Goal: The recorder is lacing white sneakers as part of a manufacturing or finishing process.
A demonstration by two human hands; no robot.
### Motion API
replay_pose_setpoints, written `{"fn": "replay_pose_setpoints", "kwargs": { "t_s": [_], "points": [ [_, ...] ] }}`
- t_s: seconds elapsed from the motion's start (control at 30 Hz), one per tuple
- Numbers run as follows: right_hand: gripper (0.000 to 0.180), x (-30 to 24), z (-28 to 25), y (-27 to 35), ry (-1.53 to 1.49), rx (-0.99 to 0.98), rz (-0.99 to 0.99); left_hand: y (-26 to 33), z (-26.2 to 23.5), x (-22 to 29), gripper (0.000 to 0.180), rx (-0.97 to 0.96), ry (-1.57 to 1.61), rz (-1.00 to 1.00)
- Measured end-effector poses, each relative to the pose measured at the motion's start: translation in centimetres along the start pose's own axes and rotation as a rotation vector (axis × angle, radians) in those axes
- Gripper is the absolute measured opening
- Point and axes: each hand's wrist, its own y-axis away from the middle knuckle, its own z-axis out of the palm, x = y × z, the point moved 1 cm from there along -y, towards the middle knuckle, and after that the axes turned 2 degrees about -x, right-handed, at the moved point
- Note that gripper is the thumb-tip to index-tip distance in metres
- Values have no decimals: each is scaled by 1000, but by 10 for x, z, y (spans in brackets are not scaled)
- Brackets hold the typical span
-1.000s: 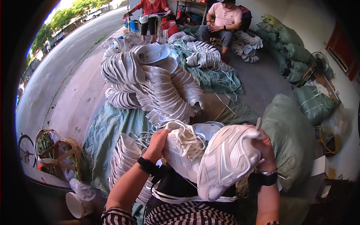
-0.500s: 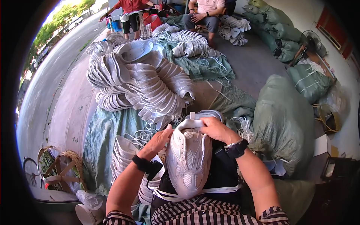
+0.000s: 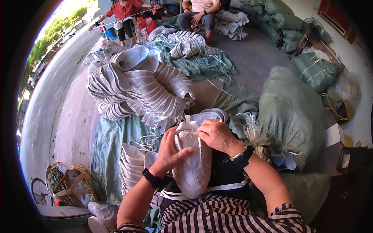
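A pale white-beige sneaker upper [image 3: 192, 171] lies on my lap over a black cloth, its toe toward me and its heel loop pointing away. My left hand [image 3: 171, 151] grips its left collar edge, the thumb laid across the tongue. With bent fingers pinched together, my right hand [image 3: 218, 136] holds the right edge of the opening near the top eyelets. A fine pale thread or lace seems to run by the right fingertips; it is too small to be sure. Just beyond the upper lies another white shoe piece [image 3: 210, 115].
A large heap of nested shoe uppers [image 3: 136, 81] stands ahead on green sheeting; a smaller stack [image 3: 130, 165] is at my left. A bulging green sack [image 3: 291, 108] rises at the right. Baskets [image 3: 72, 182] sit at lower left. Two people [image 3: 200, 15] are at the back.
My left hand has moved from beside the collar onto the upper, its thumb now over the tongue. My right hand has closed to a pinch at the right edge. The view has shifted slightly.
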Motion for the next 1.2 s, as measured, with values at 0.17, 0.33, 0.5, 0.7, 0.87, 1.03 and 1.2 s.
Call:
{"fn": "replay_pose_setpoints", "kwargs": {
  "t_s": [0.17,0.33,0.5,0.7,0.87,1.03,1.2],
  "points": [
    [18,14,-14,11,-142,-145,140,-6,5,6,69,-64,-70,11],
    [21,11,-37,15,-100,-372,235,-15,21,17,61,-105,-111,29],
    [20,-1,-23,41,-29,-316,255,-20,28,15,61,-146,-149,-15],
    [11,6,-5,50,-535,-2,359,-17,26,9,63,-135,-134,-2],
    [19,29,3,11,-1031,-32,715,-20,29,10,68,-173,-157,-42],
    [17,51,-8,35,-1445,116,914,-17,29,-1,69,-116,-87,-12],
    [23,36,-21,24,-1188,-365,753,-20,25,4,70,-179,-115,-60]
  ]
}}
